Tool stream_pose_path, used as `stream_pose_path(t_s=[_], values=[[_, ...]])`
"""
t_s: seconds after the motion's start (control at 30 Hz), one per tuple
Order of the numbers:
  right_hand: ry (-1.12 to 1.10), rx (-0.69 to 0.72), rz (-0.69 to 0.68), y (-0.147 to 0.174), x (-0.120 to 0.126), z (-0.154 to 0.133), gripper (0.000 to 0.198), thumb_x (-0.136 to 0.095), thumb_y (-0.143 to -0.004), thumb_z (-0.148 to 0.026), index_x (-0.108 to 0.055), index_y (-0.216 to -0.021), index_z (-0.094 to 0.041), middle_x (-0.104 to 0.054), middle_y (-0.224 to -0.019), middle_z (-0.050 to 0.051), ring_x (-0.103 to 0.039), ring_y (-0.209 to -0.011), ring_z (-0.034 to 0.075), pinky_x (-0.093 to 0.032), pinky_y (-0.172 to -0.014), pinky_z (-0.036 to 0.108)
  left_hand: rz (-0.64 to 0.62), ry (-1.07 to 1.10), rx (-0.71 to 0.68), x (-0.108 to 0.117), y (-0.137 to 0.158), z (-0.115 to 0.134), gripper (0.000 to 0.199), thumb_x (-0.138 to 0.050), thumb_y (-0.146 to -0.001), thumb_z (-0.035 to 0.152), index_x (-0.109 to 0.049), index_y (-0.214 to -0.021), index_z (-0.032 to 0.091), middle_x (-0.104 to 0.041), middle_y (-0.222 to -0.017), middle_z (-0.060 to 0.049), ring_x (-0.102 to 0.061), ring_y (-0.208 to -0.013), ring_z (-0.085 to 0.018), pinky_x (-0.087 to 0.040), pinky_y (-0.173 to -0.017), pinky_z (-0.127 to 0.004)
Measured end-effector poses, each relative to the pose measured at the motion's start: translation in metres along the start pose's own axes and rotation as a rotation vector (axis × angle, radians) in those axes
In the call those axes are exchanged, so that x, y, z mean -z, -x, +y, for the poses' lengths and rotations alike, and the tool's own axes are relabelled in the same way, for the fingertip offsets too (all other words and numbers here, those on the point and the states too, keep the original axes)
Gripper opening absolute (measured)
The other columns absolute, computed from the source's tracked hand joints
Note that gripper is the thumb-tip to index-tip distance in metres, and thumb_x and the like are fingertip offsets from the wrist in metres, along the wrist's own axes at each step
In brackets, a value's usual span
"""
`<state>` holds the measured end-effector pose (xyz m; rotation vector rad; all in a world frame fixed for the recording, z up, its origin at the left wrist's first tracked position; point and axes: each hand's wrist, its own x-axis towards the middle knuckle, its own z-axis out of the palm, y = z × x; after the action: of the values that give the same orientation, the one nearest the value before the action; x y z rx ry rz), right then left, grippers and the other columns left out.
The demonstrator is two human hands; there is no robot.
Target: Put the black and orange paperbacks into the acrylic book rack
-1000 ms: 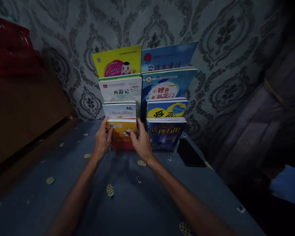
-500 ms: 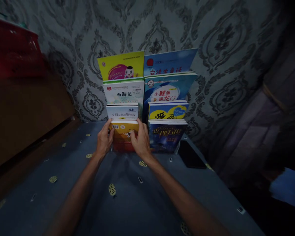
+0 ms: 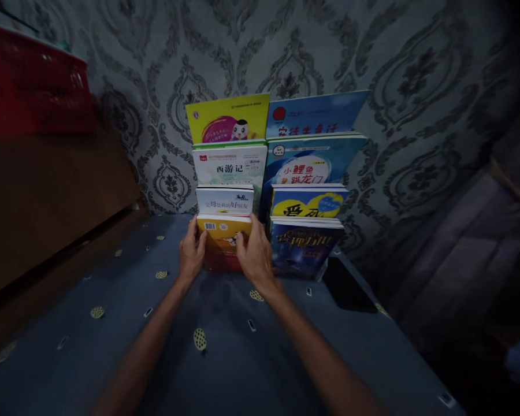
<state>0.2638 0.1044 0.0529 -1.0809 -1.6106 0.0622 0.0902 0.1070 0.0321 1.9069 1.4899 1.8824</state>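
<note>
Both my hands grip the front left book [image 3: 220,249], which has an orange and red cover with a barcode at its top corner. My left hand [image 3: 193,251] is closed on its left edge, thumb on the cover. On the right edge my right hand [image 3: 255,251] holds it the same way, fingers hidden behind. Directly behind stands a pale book [image 3: 223,200], then a white book [image 3: 229,164] and a yellow one [image 3: 225,118]. A dark blue book [image 3: 305,248] stands right of my right hand, with a yellow and blue book [image 3: 307,201] behind it.
A teal book [image 3: 325,156] and a blue book [image 3: 316,112] rise at the back right, before the patterned wall [image 3: 251,52]. A black phone [image 3: 349,286] lies on the blue cloth [image 3: 225,370]. At left, a red basket [image 3: 34,81] rests on a brown box [image 3: 60,214].
The whole scene has shifted slightly right and down as the view turned. Both hands keep their hold on the orange and red book, which stays in its row.
</note>
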Motion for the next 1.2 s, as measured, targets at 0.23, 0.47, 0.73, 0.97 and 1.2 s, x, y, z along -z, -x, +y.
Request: stream_pose_path(t_s=[0.23, 0.47, 0.73, 0.97, 1.2], values=[[0.03, 0.0, -0.023, -0.001, -0.003, 0.0, 0.067, -0.05, -0.089, -0.026, -0.037, -0.15, -0.003, -0.055, -0.142, 0.027, -0.06, -0.125, 0.038, -0.053, -0.099, 0.055, -0.045, 0.094, 0.056, 0.0, -0.002, 0.004, 0.043, -0.053, -0.095, 0.036, -0.059, -0.133, 0.017, -0.071, -0.124, -0.011, -0.067, -0.114, -0.024, -0.053, -0.099, -0.036], [-0.075, -0.034, 0.034, -0.002, -0.005, 0.0, 0.068, -0.055, -0.085, -0.027, -0.041, -0.149, -0.008, -0.06, -0.139, 0.022, -0.062, -0.123, 0.036, -0.053, -0.1, 0.053, -0.055, 0.051, 0.024, 0.006, -0.006, 0.006, 0.04, -0.057, -0.092, 0.035, -0.064, -0.127, 0.017, -0.07, -0.119, -0.01, -0.066, -0.108, -0.024, -0.057, -0.089, -0.034], [-0.161, -0.124, 0.098, -0.001, -0.01, 0.006, 0.065, -0.056, -0.085, -0.031, -0.046, -0.146, -0.01, -0.06, -0.14, 0.02, -0.06, -0.126, 0.033, -0.05, -0.105, 0.051, -0.005, -0.022, -0.027, 0.009, -0.007, 0.004, 0.04, -0.058, -0.092, 0.031, -0.063, -0.131, 0.02, -0.063, -0.104, -0.008, -0.063, -0.097, -0.02, -0.058, -0.077, -0.03], [-0.23, -0.113, 0.109, 0.0, -0.013, 0.008, 0.062, -0.056, -0.085, -0.03, -0.049, -0.144, -0.011, -0.063, -0.137, 0.02, -0.062, -0.124, 0.031, -0.051, -0.105, 0.05, 0.022, 0.143, 0.013, 0.005, -0.009, 0.0, 0.043, -0.065, -0.087, 0.037, -0.067, -0.127, 0.022, -0.063, -0.102, -0.006, -0.063, -0.095, -0.018, -0.06, -0.074, -0.027], [-0.251, -0.124, 0.122, 0.0, -0.014, 0.01, 0.062, -0.056, -0.083, -0.028, -0.051, -0.143, -0.012, -0.064, -0.137, 0.019, -0.062, -0.124, 0.031, -0.05, -0.106, 0.051, 0.019, 0.169, 0.039, 0.006, -0.01, -0.004, 0.046, -0.066, -0.085, 0.042, -0.068, -0.125, 0.02, -0.062, -0.101, -0.006, -0.064, -0.095, -0.018, -0.059, -0.075, -0.028]])
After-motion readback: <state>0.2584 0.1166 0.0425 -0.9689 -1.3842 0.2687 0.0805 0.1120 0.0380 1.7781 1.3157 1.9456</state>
